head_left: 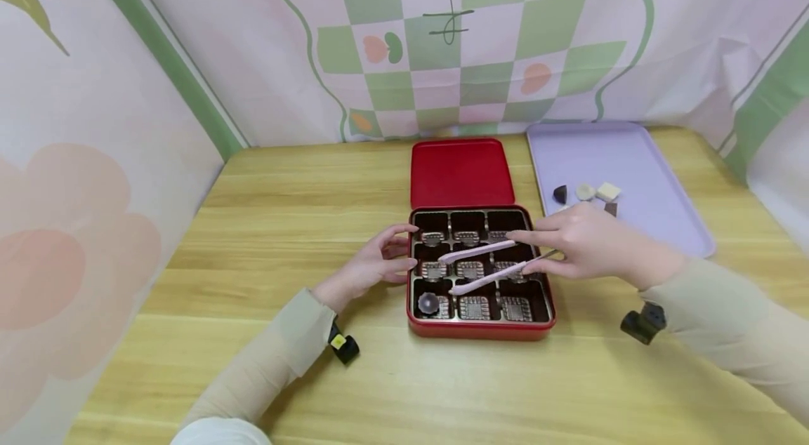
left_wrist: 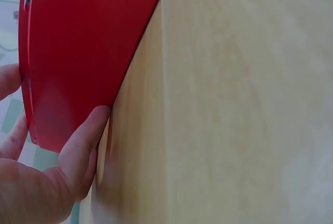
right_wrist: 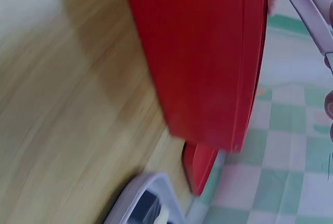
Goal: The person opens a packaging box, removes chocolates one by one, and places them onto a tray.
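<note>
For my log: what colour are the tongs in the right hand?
Pale pink tongs, clearest in the head view.

Head view looking down from above, both wrist views close, low, sharing red box wall

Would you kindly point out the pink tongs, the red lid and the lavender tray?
pink tongs [head_left: 482,250]: head view, middle of the upper arm.
red lid [head_left: 461,173]: head view, centre of its inner face.
lavender tray [head_left: 657,171]: head view, bare floor near the middle.

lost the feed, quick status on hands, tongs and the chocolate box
Left hand steadies red box. Right hand holds pink tongs, tips open, empty, over middle row. One chocolate boxed. Nothing blocking.
</note>
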A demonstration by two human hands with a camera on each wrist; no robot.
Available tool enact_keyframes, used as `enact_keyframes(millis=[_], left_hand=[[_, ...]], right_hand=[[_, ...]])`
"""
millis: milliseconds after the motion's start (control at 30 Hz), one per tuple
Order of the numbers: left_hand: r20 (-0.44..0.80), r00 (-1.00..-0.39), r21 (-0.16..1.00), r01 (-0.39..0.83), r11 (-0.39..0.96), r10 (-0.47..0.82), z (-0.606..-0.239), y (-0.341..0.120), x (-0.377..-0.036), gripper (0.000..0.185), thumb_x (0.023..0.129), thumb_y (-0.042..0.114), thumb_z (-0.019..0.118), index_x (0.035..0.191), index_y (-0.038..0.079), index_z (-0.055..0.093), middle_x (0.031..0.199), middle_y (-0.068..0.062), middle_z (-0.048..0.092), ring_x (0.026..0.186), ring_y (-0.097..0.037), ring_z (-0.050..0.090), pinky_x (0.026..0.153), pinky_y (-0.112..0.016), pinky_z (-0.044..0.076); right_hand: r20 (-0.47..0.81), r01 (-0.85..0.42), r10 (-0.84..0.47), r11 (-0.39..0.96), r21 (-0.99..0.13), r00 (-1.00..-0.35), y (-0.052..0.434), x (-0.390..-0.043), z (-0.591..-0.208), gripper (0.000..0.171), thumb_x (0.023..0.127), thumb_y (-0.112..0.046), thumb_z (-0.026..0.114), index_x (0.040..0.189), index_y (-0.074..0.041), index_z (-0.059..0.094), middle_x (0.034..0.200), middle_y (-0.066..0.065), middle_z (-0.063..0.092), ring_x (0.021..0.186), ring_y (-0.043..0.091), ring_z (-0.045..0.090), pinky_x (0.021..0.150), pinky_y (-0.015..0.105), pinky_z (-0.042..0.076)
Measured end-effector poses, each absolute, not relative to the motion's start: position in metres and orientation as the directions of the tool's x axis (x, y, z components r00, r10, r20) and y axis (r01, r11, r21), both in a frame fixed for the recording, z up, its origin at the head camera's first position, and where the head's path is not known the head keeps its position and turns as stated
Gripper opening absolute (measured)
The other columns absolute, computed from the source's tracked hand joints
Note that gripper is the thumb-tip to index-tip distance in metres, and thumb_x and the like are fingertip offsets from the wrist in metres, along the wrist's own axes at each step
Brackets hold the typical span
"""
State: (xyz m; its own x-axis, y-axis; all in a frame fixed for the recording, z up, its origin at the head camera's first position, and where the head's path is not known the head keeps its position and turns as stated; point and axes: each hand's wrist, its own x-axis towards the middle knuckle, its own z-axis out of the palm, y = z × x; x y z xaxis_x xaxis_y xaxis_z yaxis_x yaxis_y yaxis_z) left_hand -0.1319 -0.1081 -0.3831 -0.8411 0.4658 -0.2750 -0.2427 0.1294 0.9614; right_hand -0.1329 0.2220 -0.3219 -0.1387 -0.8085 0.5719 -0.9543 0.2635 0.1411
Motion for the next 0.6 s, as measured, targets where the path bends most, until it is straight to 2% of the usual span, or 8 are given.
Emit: enact_keyframes(millis=[167,600], left_hand=[[-0.274,-0.842,0.962,-0.245,0.123,0.465,-0.383,-0.108,-0.133,0.059,0.088,-0.004,0.059,0.141,0.013,0.038,0.137,-0.022,0.04,0.116,-0.028,0.049,0.083,-0.043,0.058],[-0.275,-0.84,0.961,-0.252,0.114,0.468,-0.381,-0.107,-0.131,0.059,0.088,-0.005,0.058,0.141,0.012,0.037,0.136,-0.022,0.041,0.114,-0.025,0.05,0.083,-0.042,0.058]], right_hand=[[0.558,-0.961,-0.821,0.236,0.144,-0.118,0.208,-0.132,-0.322,0.054,0.096,-0.052,0.043,0.099,-0.008,0.073,0.063,-0.008,0.054,0.047,0.001,0.04,0.039,0.011,0.025],[0.431,-0.96,-0.889,0.239,0.148,-0.155,0.189,-0.129,-0.317,0.051,0.095,-0.052,0.046,0.098,-0.009,0.074,0.069,-0.004,0.062,0.051,0.007,0.054,0.039,0.021,0.042]])
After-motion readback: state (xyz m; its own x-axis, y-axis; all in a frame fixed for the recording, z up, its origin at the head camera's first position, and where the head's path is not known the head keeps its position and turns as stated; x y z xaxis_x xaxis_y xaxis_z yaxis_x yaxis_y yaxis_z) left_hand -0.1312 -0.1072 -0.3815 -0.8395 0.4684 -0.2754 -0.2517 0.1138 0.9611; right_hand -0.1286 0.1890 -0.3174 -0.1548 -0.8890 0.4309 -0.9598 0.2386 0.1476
